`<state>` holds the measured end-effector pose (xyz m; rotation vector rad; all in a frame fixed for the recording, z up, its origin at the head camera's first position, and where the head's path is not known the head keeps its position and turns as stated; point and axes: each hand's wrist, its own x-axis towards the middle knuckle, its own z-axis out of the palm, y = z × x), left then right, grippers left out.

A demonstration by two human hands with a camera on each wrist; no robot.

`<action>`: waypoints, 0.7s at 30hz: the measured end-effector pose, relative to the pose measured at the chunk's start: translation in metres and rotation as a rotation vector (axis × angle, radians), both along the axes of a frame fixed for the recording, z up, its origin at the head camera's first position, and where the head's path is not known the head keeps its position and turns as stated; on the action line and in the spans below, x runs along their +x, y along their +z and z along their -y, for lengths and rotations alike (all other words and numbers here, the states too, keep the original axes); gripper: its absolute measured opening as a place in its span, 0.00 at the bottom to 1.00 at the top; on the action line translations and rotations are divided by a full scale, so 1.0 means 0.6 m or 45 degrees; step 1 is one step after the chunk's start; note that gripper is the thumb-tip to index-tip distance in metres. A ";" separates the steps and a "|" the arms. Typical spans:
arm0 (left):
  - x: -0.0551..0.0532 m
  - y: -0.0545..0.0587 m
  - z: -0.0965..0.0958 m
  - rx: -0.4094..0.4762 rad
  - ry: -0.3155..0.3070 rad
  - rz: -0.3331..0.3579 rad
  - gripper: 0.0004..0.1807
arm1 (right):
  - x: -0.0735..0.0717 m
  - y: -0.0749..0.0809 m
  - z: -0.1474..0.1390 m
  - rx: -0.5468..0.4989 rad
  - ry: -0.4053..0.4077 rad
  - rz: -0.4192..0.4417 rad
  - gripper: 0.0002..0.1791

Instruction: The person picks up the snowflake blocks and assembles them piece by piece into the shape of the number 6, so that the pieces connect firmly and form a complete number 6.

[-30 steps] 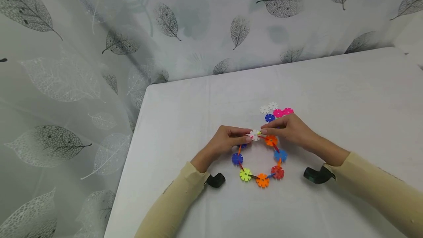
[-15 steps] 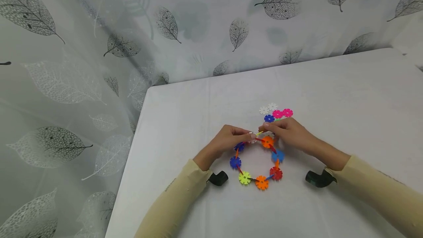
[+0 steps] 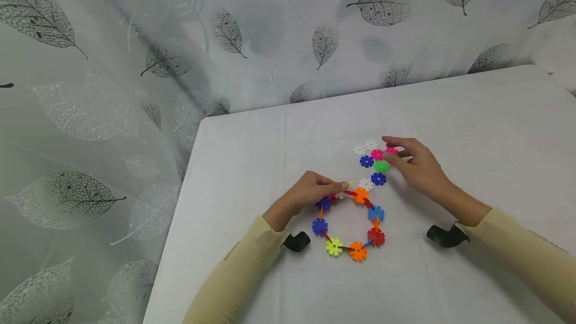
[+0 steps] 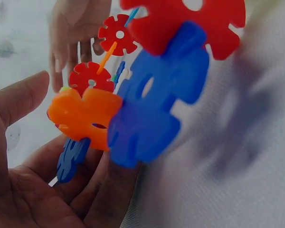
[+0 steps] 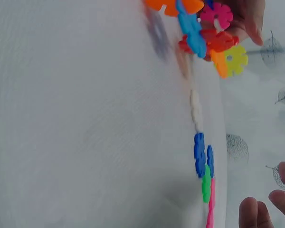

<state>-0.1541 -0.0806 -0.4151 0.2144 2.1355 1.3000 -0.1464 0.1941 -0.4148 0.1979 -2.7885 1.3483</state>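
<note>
My left hand (image 3: 310,191) pinches the far side of a ring of slotted, flower-shaped plastic discs. A yellow disc (image 3: 351,183) pokes up edge-on at its fingertips, and a white disc there is partly hidden by the thumb. Linked into the ring are a light blue disc (image 3: 376,213), a red disc (image 3: 376,237) and a lime disc (image 3: 334,246), among others. My right hand (image 3: 416,166) hovers beside the loose discs, its thumb and fingers apart, nearest to a pink disc (image 3: 377,154). In the right wrist view nothing lies between the right fingertips (image 5: 249,209).
Loose discs lie beyond the ring: a green one (image 3: 381,166), a dark blue one (image 3: 379,179) and a white one (image 3: 371,144), among several. The white-covered table (image 3: 252,149) meets a leaf-patterned curtain (image 3: 270,29) at its back and left edges.
My right hand has let go of the yellow disc at the ring and moved right and away toward the loose discs, its fingers spreading. My left hand keeps its hold on the ring.
</note>
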 end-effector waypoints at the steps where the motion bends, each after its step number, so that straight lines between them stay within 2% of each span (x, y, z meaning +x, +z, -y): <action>1: 0.000 0.000 0.000 0.001 -0.001 0.001 0.18 | -0.001 -0.002 -0.002 0.011 -0.004 0.002 0.28; 5: 0.000 -0.002 -0.001 0.005 0.002 -0.001 0.17 | -0.002 -0.009 -0.010 0.082 0.010 0.043 0.27; 11: -0.002 -0.007 -0.002 0.037 0.028 0.007 0.17 | -0.007 -0.021 -0.017 0.228 0.109 0.103 0.22; 21: -0.003 -0.001 -0.003 0.031 0.044 0.011 0.18 | -0.008 -0.023 -0.015 0.298 0.171 0.179 0.24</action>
